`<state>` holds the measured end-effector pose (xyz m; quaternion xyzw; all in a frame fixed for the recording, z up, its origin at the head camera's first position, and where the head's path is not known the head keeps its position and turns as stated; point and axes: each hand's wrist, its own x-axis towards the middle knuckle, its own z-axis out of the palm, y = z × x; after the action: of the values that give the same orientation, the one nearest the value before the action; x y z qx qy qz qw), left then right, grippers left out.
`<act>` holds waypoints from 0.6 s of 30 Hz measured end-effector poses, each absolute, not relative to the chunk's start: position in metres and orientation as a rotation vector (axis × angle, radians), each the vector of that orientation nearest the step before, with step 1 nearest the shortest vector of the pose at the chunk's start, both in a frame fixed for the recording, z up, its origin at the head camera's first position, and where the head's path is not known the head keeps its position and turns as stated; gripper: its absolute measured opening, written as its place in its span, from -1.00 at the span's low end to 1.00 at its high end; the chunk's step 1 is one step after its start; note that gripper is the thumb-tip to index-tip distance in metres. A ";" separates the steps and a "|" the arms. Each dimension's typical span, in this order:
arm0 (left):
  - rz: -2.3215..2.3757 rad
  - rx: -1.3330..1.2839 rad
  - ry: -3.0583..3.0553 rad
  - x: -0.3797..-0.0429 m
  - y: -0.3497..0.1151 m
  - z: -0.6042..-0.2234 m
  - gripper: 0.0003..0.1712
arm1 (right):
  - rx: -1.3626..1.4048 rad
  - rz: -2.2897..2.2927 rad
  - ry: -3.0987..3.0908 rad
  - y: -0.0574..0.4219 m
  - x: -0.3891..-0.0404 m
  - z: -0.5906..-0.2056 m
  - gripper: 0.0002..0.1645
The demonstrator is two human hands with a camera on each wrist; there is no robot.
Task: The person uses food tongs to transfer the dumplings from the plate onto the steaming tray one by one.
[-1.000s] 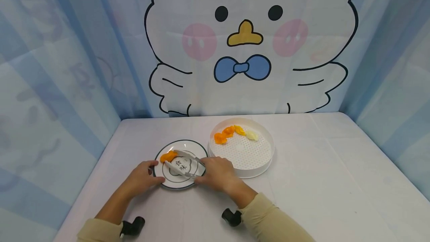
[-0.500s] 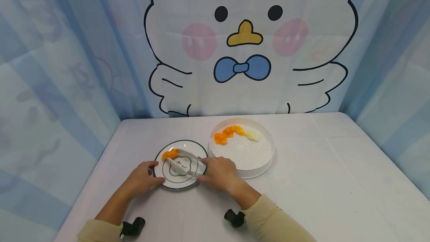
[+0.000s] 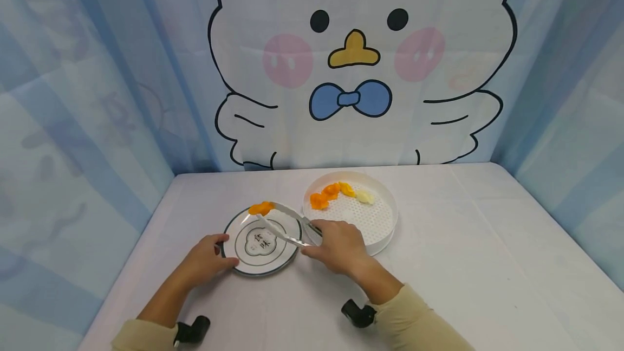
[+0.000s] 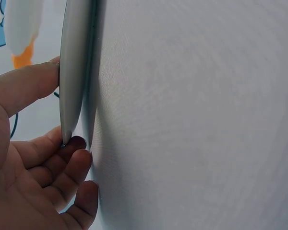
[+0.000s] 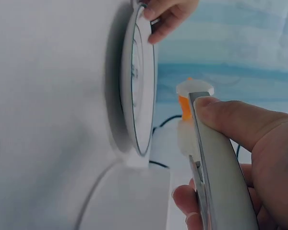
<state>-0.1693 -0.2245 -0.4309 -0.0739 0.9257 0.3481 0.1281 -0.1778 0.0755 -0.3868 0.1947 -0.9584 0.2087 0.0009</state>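
Observation:
My left hand grips the left rim of a round white plate with dark rim lines and printed characters. In the left wrist view, its thumb and fingers lie on either side of the plate's edge. Tongs with pale tips are held in my right hand, thumb pressed along one arm in the right wrist view. Between the tips is an orange piece, soft-looking and irregular, raised over the plate's far edge. No other piece shows on the plate.
Right of the plate stands a round white perforated tray. Along its far side lie two orange pieces, a yellow piece and a pale yellow piece. A printed curtain rises behind the white table.
My right hand has lifted the tongs with the orange piece off the plate's middle, moving up and to the right. My left hand stays at the plate's rim.

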 end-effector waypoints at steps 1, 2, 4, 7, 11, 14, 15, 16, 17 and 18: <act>1.014 -0.214 2.694 -0.169 -0.224 -0.431 -0.11 | 0.600 0.653 -3.009 0.079 -0.178 -0.386 -0.35; 1.014 -0.213 2.695 -0.169 -0.224 -0.432 -0.11 | 0.587 0.655 -3.007 0.083 -0.179 -0.385 -0.36; 1.015 -0.213 2.698 -0.169 -0.224 -0.432 -0.11 | 0.566 0.660 -3.002 0.090 -0.181 -0.382 -0.36; 1.018 -0.214 2.697 -0.169 -0.223 -0.431 -0.11 | 0.528 0.643 -2.987 0.102 -0.184 -0.379 -0.35; 1.014 -0.217 2.695 -0.168 -0.223 -0.430 -0.11 | 0.456 0.624 -2.981 0.119 -0.185 -0.378 -0.30; 1.009 -0.217 2.702 -0.168 -0.223 -0.430 -0.11 | 0.406 0.612 -2.990 0.132 -0.186 -0.377 -0.29; 1.007 -0.216 2.704 -0.168 -0.223 -0.431 -0.11 | 0.394 0.599 -2.992 0.136 -0.187 -0.377 -0.28; 1.008 -0.216 2.706 -0.168 -0.223 -0.430 -0.11 | 0.384 0.588 -2.993 0.141 -0.187 -0.377 -0.28; 1.007 -0.217 2.707 -0.168 -0.223 -0.430 -0.11 | 0.373 0.575 -2.996 0.145 -0.188 -0.377 -0.28; 1.005 -0.215 2.710 -0.168 -0.223 -0.430 -0.11 | 0.364 0.563 -2.999 0.150 -0.188 -0.377 -0.28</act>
<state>-0.1680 -0.2231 -0.4304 -0.0738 0.9280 0.3443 0.1214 -0.1884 0.1495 -0.3767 0.1183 -0.9754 0.1831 0.0342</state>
